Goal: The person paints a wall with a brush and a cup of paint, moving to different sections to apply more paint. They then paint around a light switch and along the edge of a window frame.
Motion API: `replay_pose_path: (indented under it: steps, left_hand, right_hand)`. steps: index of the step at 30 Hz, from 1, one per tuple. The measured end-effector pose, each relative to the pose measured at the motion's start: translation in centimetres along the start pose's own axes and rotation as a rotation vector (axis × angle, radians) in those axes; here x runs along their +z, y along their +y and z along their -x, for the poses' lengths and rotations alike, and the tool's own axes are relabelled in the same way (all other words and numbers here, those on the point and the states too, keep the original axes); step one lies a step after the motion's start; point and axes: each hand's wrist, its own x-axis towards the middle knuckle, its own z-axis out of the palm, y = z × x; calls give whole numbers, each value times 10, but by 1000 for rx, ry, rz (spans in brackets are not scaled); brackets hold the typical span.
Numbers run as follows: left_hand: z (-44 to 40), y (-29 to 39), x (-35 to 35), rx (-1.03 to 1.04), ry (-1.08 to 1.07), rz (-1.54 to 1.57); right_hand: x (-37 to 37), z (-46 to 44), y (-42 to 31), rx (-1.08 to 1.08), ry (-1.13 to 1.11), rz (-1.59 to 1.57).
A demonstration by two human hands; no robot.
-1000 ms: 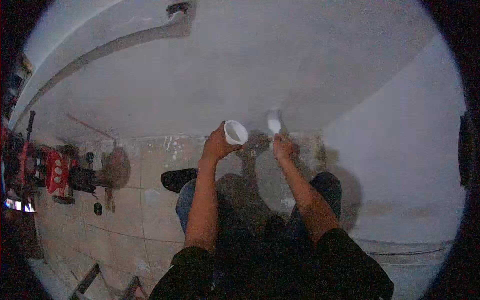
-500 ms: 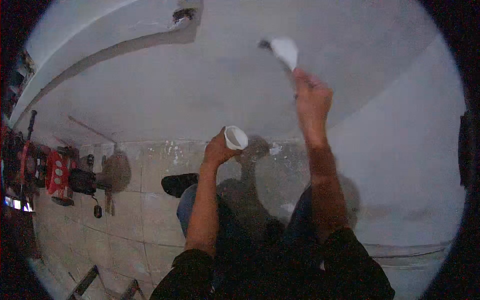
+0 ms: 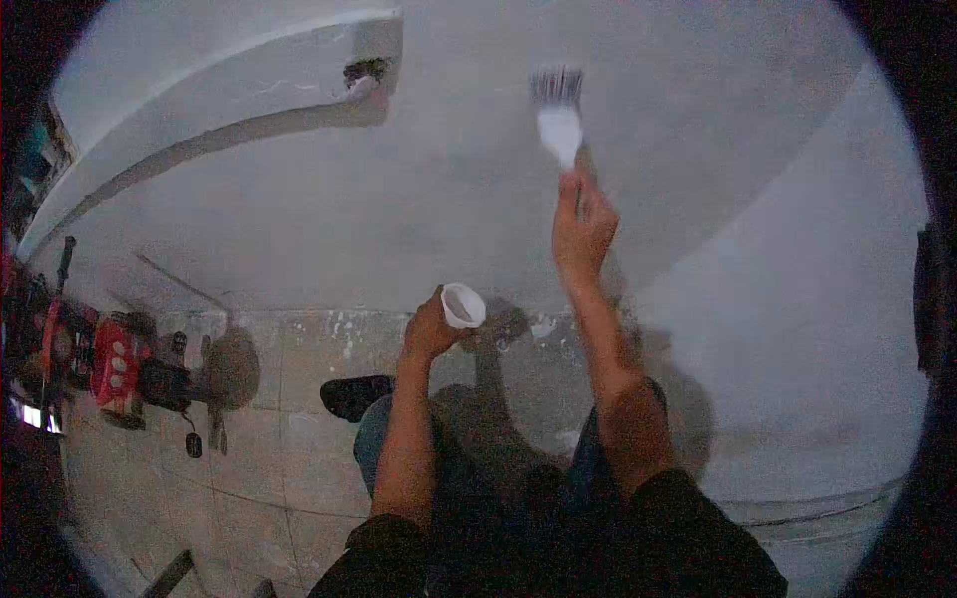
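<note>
My right hand (image 3: 584,227) is closed round the handle of a paintbrush (image 3: 559,125). The brush points up, its dark bristles at or close to the grey wall (image 3: 449,169); whether they touch it I cannot tell. Lower down, my left hand (image 3: 429,327) grips a white plastic cup (image 3: 463,306) by its side. The cup is tilted so that its mouth faces me, and what lies inside is hard to make out.
A curved ledge (image 3: 269,90) juts from the wall at upper left, with a broken dark patch at its end. Red and black equipment (image 3: 118,369) stands at left on the tiled floor (image 3: 249,458). Pale paint specks mark the foot of the wall. A dark shoe (image 3: 356,397) shows near my left knee.
The paintbrush has swung from a sideways slant to nearly upright, and my right hand has moved left and down. My left hand still holds the cup, now slightly lower in view.
</note>
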Motion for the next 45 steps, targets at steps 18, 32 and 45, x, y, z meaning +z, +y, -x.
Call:
replay_pose_path:
  steps: [18,32,45]
  left_hand:
    - [-4,21,19,70,-101,9]
    - [-15,-1,38,30,-105,-35]
    - [-2,16,25,19,-33,-62]
  right_hand:
    - [-137,-117,-96,-487,-88,376]
    - [-226,-217,-46,-325,-32,996]
    - [-251,-194,-76,-272,112,1214]
